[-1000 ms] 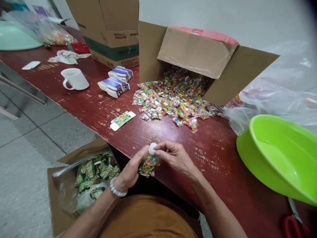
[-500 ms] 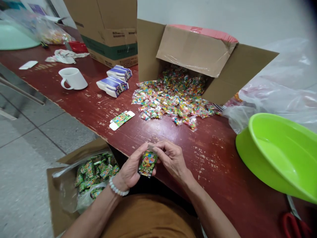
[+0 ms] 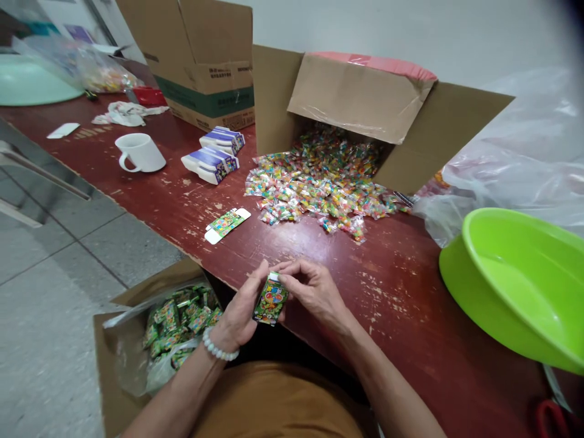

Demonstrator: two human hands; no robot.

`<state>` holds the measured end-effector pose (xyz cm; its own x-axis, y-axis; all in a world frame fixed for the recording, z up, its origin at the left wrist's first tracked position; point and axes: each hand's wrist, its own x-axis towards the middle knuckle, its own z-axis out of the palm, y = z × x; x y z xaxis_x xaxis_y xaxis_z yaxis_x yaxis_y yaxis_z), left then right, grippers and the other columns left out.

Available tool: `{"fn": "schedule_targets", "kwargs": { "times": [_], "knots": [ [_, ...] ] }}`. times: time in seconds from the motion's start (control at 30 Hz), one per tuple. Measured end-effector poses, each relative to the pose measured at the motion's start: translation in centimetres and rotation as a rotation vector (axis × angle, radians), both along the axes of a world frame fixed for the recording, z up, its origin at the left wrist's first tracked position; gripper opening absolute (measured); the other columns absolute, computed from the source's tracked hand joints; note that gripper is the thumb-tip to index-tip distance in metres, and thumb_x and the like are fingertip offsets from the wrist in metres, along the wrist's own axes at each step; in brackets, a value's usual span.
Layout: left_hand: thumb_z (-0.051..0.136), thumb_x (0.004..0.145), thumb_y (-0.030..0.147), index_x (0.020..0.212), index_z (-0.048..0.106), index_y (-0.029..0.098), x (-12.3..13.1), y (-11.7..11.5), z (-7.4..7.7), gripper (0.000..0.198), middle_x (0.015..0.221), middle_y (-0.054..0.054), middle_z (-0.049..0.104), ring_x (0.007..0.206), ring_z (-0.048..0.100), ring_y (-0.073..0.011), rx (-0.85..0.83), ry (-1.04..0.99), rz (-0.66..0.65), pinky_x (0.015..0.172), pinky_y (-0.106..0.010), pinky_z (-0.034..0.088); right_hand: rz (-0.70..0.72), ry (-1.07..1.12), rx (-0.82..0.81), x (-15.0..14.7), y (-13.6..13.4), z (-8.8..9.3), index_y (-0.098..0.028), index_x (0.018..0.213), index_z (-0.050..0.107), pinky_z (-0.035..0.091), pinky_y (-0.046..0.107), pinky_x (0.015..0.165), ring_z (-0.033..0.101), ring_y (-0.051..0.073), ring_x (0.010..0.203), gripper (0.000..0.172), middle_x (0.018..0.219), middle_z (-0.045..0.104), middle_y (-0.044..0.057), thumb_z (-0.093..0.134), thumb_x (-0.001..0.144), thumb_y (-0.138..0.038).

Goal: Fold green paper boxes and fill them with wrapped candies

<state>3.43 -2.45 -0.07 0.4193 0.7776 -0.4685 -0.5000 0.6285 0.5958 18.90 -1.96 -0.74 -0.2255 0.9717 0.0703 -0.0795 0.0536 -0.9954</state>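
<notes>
A small green printed box [image 3: 271,301] is held upright between my two hands at the table's front edge. My left hand [image 3: 241,307] wraps round its left side and back, with a beaded bracelet on the wrist. The fingers of my right hand [image 3: 310,286] pinch at its top end, where a white flap shows. Ahead on the table lies a flattened green carton [image 3: 227,225]. Small clear packets of coloured candy [image 3: 319,188] spill from a large cardboard box [image 3: 356,97] lying on its side.
Below left, a lined carton [image 3: 107,365] holds many green boxes. A white mug [image 3: 142,153], purple-and-white cartons [image 3: 212,163], a tall cardboard box [image 3: 210,67] and a cloth [image 3: 123,114] stand left. At right are a green basin [image 3: 511,292], plastic bags [image 3: 515,176] and scissors [image 3: 554,417].
The view has shifted slightly. My right fingers have moved a little at the box's top, and its white flap now shows more clearly. My left hand keeps its hold.
</notes>
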Motion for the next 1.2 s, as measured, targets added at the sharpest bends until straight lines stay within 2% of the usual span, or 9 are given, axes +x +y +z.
{"fn": "schedule_targets", "kwargs": {
  "times": [0.13, 0.3, 0.43, 0.57, 0.73, 0.87, 1.0, 1.1, 1.2],
  "knots": [
    [0.053, 0.095, 0.020, 0.106, 0.074, 0.011, 0.0, 0.5, 0.1, 0.025, 0.089, -0.009, 0.077, 0.061, 0.070, -0.0171, -0.098, -0.054, 0.100, 0.056, -0.026, 0.059, -0.007, -0.340, 0.357, 0.1, -1.0, -0.4, -0.021, 0.099, 0.067, 0.050, 0.040, 0.093, 0.063, 0.023, 0.106, 0.021, 0.108, 0.070, 0.008, 0.073, 0.085, -0.036],
    [0.052, 0.097, 0.025, 0.101, 0.074, 0.013, 0.9, 0.5, -0.4, 0.024, 0.092, -0.007, 0.076, 0.078, 0.072, -0.0176, -0.159, -0.135, 0.183, 0.075, -0.028, 0.059, -0.034, -0.799, 0.536, -0.6, -2.8, -1.4, -0.018, 0.140, 0.042, 0.044, 0.053, 0.100, 0.049, 0.037, 0.127, 0.093, 0.142, 0.051, 0.020, 0.087, 0.063, -0.042],
    [0.059, 0.095, 0.038, 0.102, 0.072, 0.013, 1.2, -0.5, -1.6, 0.029, 0.098, -0.008, 0.075, 0.092, 0.071, -0.0199, -0.057, -0.132, 0.242, 0.090, -0.031, 0.053, -0.065, -0.957, 0.602, -0.9, -2.9, -2.1, -0.016, 0.138, 0.043, 0.041, 0.057, 0.100, 0.050, 0.040, 0.124, 0.079, 0.135, 0.056, 0.021, 0.075, 0.065, -0.021],
    [0.076, 0.081, 0.045, 0.105, 0.068, 0.015, 0.1, -1.9, -2.5, 0.040, 0.097, -0.007, 0.073, 0.092, 0.068, -0.0191, 0.092, -0.044, 0.197, 0.085, -0.028, 0.052, 0.060, -0.803, 0.598, -1.9, -2.1, -2.6, -0.020, 0.129, 0.047, 0.046, 0.052, 0.098, 0.056, 0.035, 0.116, 0.070, 0.126, 0.060, 0.015, 0.074, 0.064, -0.022],
    [0.066, 0.085, 0.053, 0.130, 0.051, 0.024, -7.0, -4.0, -2.0, 0.056, 0.087, -0.001, 0.068, 0.060, 0.062, -0.0143, 0.206, 0.411, 0.157, 0.062, -0.029, 0.050, 0.179, -0.682, 0.483, -3.2, -1.9, -3.7, -0.020, 0.150, 0.021, 0.046, 0.054, 0.102, 0.046, 0.037, 0.131, 0.110, 0.146, 0.039, 0.020, 0.085, 0.064, -0.047],
    [0.067, 0.081, 0.054, 0.128, 0.059, 0.023, -15.8, -4.3, -1.8, 0.057, 0.123, -0.009, 0.064, 0.106, 0.062, -0.0248, 0.391, 1.230, 0.167, 0.091, -0.038, 0.049, 0.051, -0.693, 0.397, -2.1, -1.0, -5.5, -0.020, 0.150, 0.024, 0.048, 0.053, 0.101, 0.049, 0.034, 0.129, 0.086, 0.144, 0.041, 0.020, 0.071, 0.083, -0.045],
    [0.055, 0.089, 0.053, 0.128, 0.060, 0.017, -18.1, -0.5, -2.4, 0.053, 0.119, -0.012, 0.065, 0.106, 0.061, -0.0259, 0.603, 1.598, 0.162, 0.094, -0.040, 0.047, 0.041, -0.794, 0.497, -1.6, -0.6, -6.6, -0.020, 0.137, 0.045, 0.044, 0.054, 0.103, 0.051, 0.033, 0.125, 0.055, 0.134, 0.054, 0.016, 0.064, 0.088, -0.037],
    [0.050, 0.094, 0.048, 0.135, 0.055, 0.016, -14.9, 5.1, -3.1, 0.052, 0.126, -0.013, 0.062, 0.114, 0.055, -0.0273, 0.775, 1.882, 0.050, 0.099, -0.041, 0.041, -0.017, -0.837, 0.561, -2.2, -0.8, -6.7, -0.019, 0.127, 0.055, 0.047, 0.052, 0.099, 0.056, 0.032, 0.116, 0.041, 0.131, 0.058, 0.016, 0.062, 0.089, -0.032],
    [0.053, 0.091, 0.058, 0.138, 0.055, 0.020, -11.9, 10.1, -3.5, 0.060, 0.131, -0.017, 0.056, 0.114, 0.049, -0.0349, 0.749, 2.015, -0.030, 0.091, -0.045, 0.041, -0.041, -0.822, 0.583, -2.6, -1.1, -6.6, -0.020, 0.122, 0.059, 0.049, 0.048, 0.094, 0.058, 0.030, 0.112, 0.035, 0.127, 0.061, 0.015, 0.062, 0.089, -0.030]
  ]
}}
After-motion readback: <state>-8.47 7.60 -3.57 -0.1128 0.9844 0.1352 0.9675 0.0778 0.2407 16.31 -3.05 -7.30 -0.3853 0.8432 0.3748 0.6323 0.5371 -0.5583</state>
